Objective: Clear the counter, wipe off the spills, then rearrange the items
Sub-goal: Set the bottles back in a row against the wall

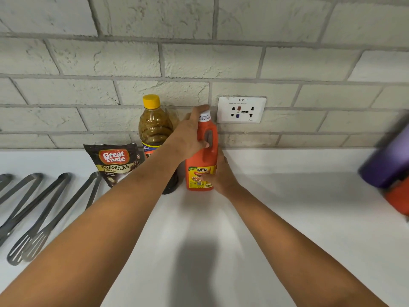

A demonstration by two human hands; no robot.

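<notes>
Both hands, left hand and right hand, hold the red bottle on the clean white counter, so I think only lining things up is left.

On the white counter: two bottles, one orange ketchup bottle and, left of it, one yellow-capped bottle; one coffee pouch farther left; beyond that, three grey tongs.

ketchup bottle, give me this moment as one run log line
phase: rearranging | left hand: gripping ketchup bottle handle | right hand: steadying its base | bottle: upright on counter, right of oil bottle
</notes>
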